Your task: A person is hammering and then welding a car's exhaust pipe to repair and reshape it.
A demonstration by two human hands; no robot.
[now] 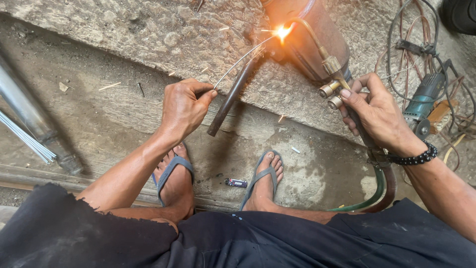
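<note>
My left hand [184, 106] pinches a thin filler rod [239, 61] that curves up to a bright flame [283, 32]. In my right hand [378, 113] is the grip of a brass gas torch [331, 74]; its bent nozzle reaches the same flame. The flame burns where a dark pipe [232, 98] meets a rusty brown cylinder [317, 34] on a rough concrete slab [148, 34]. A black bead bracelet [415, 158] circles my right wrist.
Green and red hoses [379, 186] run from the torch past my right leg. A teal angle grinder [425, 99] lies among tangled cables at right. Metal pipe and thin rods [29, 131] lie at left. A small lighter [236, 182] rests between my sandalled feet.
</note>
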